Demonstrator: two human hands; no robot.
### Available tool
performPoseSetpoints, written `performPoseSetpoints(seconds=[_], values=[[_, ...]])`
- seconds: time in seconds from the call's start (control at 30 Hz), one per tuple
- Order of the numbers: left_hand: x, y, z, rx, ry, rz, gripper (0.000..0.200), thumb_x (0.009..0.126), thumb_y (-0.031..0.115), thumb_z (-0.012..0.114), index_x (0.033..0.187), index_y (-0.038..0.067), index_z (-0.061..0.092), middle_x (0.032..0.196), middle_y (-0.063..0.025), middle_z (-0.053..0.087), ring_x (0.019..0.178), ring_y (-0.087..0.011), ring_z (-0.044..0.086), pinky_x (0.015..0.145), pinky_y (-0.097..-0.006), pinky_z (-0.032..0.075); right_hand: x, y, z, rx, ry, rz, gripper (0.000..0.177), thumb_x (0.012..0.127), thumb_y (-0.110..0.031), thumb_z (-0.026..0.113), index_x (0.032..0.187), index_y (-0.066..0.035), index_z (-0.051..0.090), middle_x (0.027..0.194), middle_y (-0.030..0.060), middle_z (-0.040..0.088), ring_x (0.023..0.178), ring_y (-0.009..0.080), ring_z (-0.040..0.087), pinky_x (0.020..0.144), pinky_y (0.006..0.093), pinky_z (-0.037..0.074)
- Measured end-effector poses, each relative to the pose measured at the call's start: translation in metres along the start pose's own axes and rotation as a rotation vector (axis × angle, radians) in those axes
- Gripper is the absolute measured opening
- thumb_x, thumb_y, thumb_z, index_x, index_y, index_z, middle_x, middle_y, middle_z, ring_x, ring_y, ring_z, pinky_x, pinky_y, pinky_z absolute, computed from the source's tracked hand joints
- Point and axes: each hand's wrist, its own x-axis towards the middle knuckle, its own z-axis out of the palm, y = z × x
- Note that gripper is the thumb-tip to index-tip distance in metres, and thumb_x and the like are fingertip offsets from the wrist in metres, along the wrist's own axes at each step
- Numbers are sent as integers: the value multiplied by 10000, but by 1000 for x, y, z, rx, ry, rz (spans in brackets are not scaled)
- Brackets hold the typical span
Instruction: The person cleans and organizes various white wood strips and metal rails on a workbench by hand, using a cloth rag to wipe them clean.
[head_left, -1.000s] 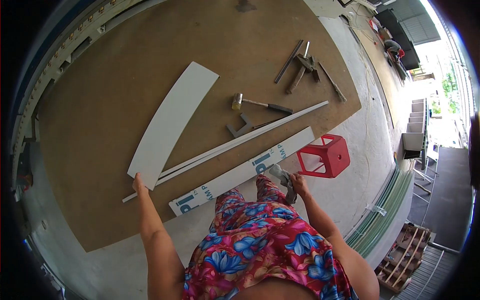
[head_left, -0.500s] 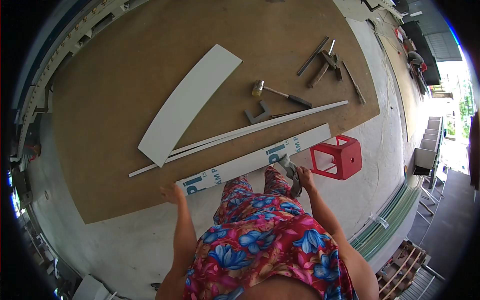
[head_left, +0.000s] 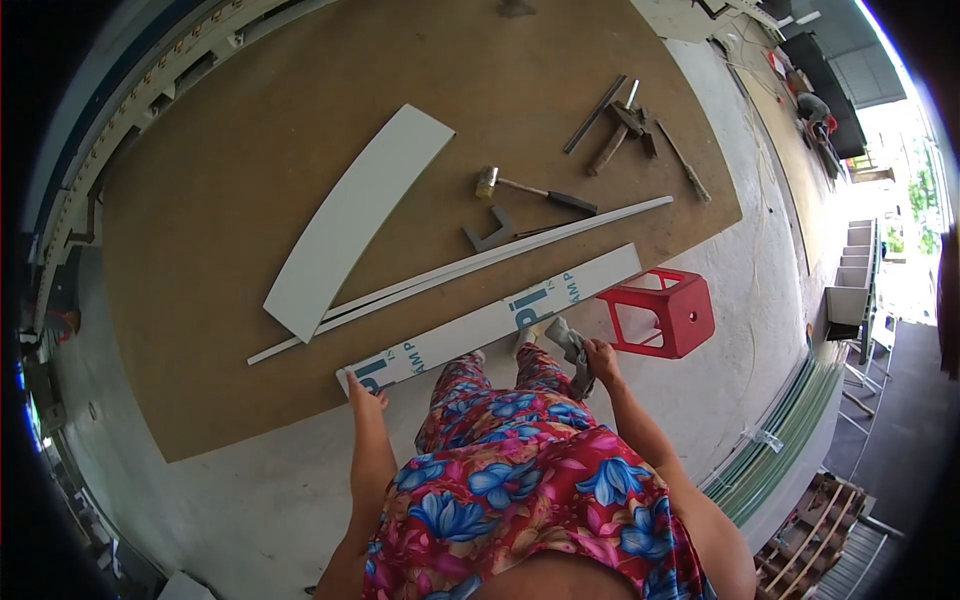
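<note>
A long white strip (head_left: 455, 335) with blue printed lettering lies along the near edge of the brown board, just in front of me. My left hand (head_left: 366, 392) touches its left end, one finger stretched over the surface and the thumb apart. To the right, my right hand (head_left: 600, 360) is closed around a crumpled grey cloth (head_left: 568, 342), which hangs by the strip's near edge. Beyond the strip lie thin white bars (head_left: 480, 266), and a curved white panel (head_left: 360, 225) rests over their left end.
On the brown board (head_left: 200, 250) lie a mallet (head_left: 540, 192), a grey angled bracket (head_left: 487, 235), a hammer (head_left: 622, 138), a dark bar (head_left: 594, 113) and a thin brush-like tool (head_left: 685, 165). A red stool (head_left: 680, 315) stands at right. Another person (head_left: 815, 110) crouches far off.
My left hand has moved from beyond the strip's left end onto that end. My right hand still holds the cloth. The whole view has shifted slightly.
</note>
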Motion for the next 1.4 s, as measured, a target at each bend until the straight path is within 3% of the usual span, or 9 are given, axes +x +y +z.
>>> performPoseSetpoints(seconds=[0.2, 0.47, 0.77, 0.87, 0.9, 1.0, 1.03, 1.13, 1.4], values=[[15, 33, 17, 160, 82, -295, 831, 605, 709, 581, 1229, 182, 430, 1258, -177, 389, 1101, -434, 356, 924, -623, 197, -5, 13, -8, 46, 34, 53, 348, 871, -308, 464, 931, -5, 624, 797, 221, 614, 797, 345, 609, 703, 398, 447], [10, 18, 11, 71, 69, -84, 693, 708, 626, 475, 1246, 192, 413, 1291, -118, 387, 1185, -345, 300, 914, -605, 209, -16, 29, -10, 121, 92, 113, 354, 857, -321, 459, 911, -14, 627, 838, 231, 608, 839, 377, 592, 732, 417, 449], [-88, 11, 10, 91, 163, 236, 574, 761, 579, 523, 1111, 125, 548, 993, -68, 616, 791, -254, 595, 689, -395, 464, -10, 18, -24, 169, 288, 53, 348, 874, -297, 446, 874, 5, 620, 797, 236, 599, 807, 401, 572, 708, 435, 434], [-101, 18, 25, -326, 101, 620, 550, 754, 502, 606, 1120, 94, 560, 1077, -93, 597, 922, -281, 593, 750, -370, 482, 5, 17, -43, 233, 449, -19, 354, 879, -296, 448, 869, 17, 612, 783, 225, 599, 774, 374, 579, 690, 428, 430], [-129, 21, 24, -371, -6, 618, 587, 749, 438, 652, 1182, 65, 518, 1156, -108, 562, 1079, -271, 530, 885, -402, 428, 11, 14, -52, 294, 485, -31, 350, 882, -292, 453, 864, 22, 608, 762, 208, 603, 744, 345, 587, 676, 413, 433], [-145, 33, 23, -496, -100, 694, 604, 758, 431, 647, 1207, 58, 492, 1214, -101, 523, 1115, -240, 502, 927, -383, 391, 25, 4, -82, 559, 583, -99, 325, 897, -268, 468, 850, 25, 600, 693, 102, 586, 654, 205, 546, 617, 336, 425], [-170, 35, 24, -423, 8, 743, 598, 765, 427, 642, 1207, 56, 484, 1239, -93, 498, 1101, -218, 506, 913, -359, 392, 29, -1, -93, 664, 611, -130, 314, 903, -259, 473, 846, 24, 598, 668, 57, 576, 624, 150, 521, 595, 305, 420], [-216, 53, 27, -525, -269, 882, 549, 775, 413, 628, 1183, 67, 501, 1192, -75, 523, 1064, -203, 517, 877, -355, 403, 36, -22, -128, 953, 628, -222, 283, 918, -237, 479, 849, 8, 601, 668, -32, 511, 628, 56, 428, 556, 227, 376], [-390, 54, 57, -444, -608, 1363, 421, 813, 333, 578, 1112, 41, 530, 1101, -81, 553, 994, -202, 540, 807, -344, 450, 17, -157, -210, 1229, 407, -563, 265, 916, -239, 486, 968, 0, 588, 772, -31, 539, 677, 30, 452, 583, 176, 370]])
